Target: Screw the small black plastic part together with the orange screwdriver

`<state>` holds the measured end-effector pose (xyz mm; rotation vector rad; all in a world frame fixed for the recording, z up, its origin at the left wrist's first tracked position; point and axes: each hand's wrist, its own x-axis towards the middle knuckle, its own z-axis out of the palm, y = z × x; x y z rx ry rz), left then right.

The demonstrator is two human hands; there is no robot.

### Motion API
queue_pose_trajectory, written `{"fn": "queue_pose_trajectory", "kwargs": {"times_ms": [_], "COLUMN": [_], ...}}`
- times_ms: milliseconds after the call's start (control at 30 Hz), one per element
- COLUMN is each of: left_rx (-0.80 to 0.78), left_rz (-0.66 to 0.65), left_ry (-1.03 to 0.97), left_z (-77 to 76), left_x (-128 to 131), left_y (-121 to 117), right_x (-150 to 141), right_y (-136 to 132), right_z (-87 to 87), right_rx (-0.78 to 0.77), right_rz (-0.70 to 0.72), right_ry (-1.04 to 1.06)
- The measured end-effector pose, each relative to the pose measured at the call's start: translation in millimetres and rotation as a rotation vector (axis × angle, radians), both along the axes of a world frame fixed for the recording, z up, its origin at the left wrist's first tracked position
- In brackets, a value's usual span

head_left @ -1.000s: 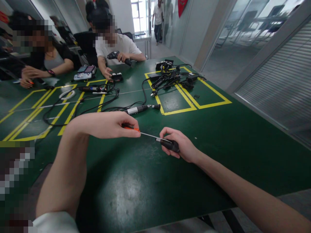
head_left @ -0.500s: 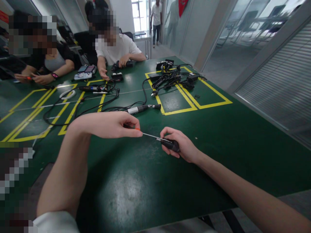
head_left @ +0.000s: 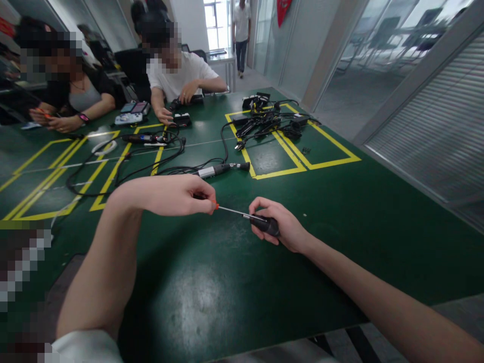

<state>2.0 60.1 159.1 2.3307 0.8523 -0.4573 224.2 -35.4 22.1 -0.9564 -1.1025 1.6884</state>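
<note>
My left hand is closed around the orange handle of a small screwdriver; only a bit of orange shows past my fingertips. Its thin metal shaft runs to the right into a small black cylindrical part, which my right hand grips with curled fingers. Both hands hover just above the green table, near its front middle.
A black-and-silver tool with a cable lies just beyond my hands. A tangle of black cables and chargers fills a yellow-taped box at the back right. Two seated people handle devices at the far side. A glass wall runs along the right.
My left hand has slid along the screwdriver handle, covering most of the orange. The person opposite has set a black tool down on the table. My right hand stays put.
</note>
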Motion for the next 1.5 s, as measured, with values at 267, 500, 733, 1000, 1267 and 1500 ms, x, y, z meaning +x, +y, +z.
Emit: {"fn": "queue_pose_trajectory", "kwargs": {"times_ms": [267,500,733,1000,1267,1500], "left_rx": [0.051,0.055,0.088,0.133,0.043,0.116], "left_rz": [-0.013,0.028,0.018,0.029,0.066,0.024], "left_ry": [-0.07,-0.124,-0.122,-0.193,-0.172,-0.186], "left_z": [-0.5,0.1,-0.7,-0.2,1.0,0.2], "left_x": [-3.0,-3.4,-0.8,-4.5,-0.8,-1.7], "left_y": [0.5,0.8,3.5,1.8,1.6,0.5], "right_x": [0.2,0.7,0.8,0.3,0.9,0.8], "right_y": [-0.1,0.8,0.4,1.3,1.0,0.4], "right_z": [2.2,0.7,1.1,0.4,0.6,1.3], "right_rx": [0.006,0.004,0.006,-0.004,0.0,-0.001], "right_rz": [0.011,0.007,-0.013,-0.03,-0.037,-0.029], "right_ry": [-0.028,-0.016,-0.033,-0.042,-0.058,-0.069]}}
